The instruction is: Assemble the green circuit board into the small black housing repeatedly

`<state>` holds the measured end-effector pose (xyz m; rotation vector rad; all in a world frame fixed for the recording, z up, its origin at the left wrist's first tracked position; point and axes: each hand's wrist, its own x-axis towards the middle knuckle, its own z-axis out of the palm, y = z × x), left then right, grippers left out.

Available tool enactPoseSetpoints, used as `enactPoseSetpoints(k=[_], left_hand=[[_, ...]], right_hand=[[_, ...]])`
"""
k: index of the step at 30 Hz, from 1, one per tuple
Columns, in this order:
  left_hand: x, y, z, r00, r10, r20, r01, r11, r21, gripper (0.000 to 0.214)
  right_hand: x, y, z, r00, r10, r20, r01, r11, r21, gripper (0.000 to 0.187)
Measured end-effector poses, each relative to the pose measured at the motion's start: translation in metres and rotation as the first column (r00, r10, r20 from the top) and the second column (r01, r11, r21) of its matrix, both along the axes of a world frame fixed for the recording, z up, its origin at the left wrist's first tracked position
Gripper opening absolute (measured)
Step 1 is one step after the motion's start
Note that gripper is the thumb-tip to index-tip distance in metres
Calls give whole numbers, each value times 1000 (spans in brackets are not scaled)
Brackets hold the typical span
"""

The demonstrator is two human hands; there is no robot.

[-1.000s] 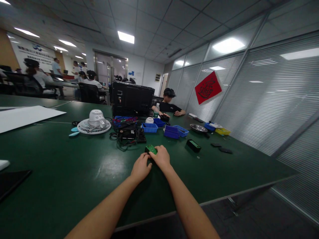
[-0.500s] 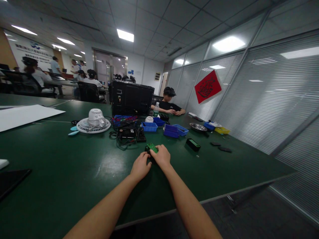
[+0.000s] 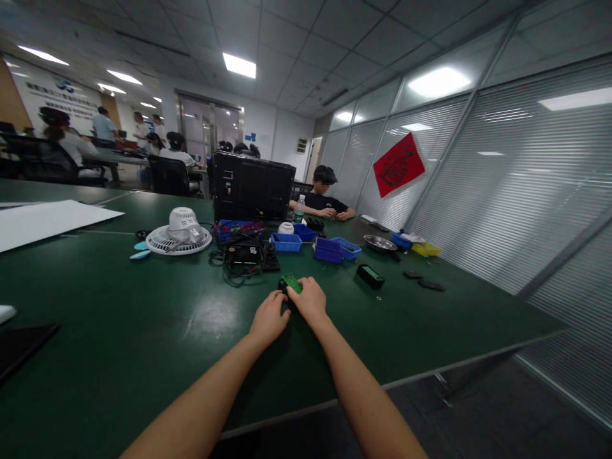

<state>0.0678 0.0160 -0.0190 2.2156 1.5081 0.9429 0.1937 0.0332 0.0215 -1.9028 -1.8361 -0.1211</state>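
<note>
1. Now both hands are out in front, close together on the green bench (image 3: 143,331).
2. The right hand (image 3: 312,299) has a narrow grip. Its fingers are curled around a small green board (image 3: 291,282) and hold it just above the bench.
3. The left hand (image 3: 270,317) is touching the right hand. Its fingers bend toward a little black piece (image 3: 282,290) under the near end of the board. I cannot tell if that grip is pinching the piece or only resting on it.
4. The green board shows its whole top with nothing over it. So I think the work on it is about in the middle: the board is in hand, but it is not put away or closed up.
5. Just past the hands lies a tangle of black wires (image 3: 241,258). A white fan (image 3: 179,233) lies flat farther left.
6. Blue trays (image 3: 285,243) sit behind the wires. A small black box (image 3: 370,276) lies to the right, near the hands but not touching them.
7. Another person in a black shirt (image 3: 319,204) sits at the far end of the bench, busy with their own hands.
</note>
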Motion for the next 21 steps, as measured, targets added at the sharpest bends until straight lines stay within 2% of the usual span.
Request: enactPoseSetpoints(k=[14,21], left_hand=[[0,-3,5,1000,-6,-1,6,1000,-19,28],[0,-1,-1,1000,-8,12,8,1000,-6,29]], right_hand=[[2,-4,-1,999,13,32,-11,998,-56,36],[7,-4,-3,995,63,-76,-69,995,-75,24]])
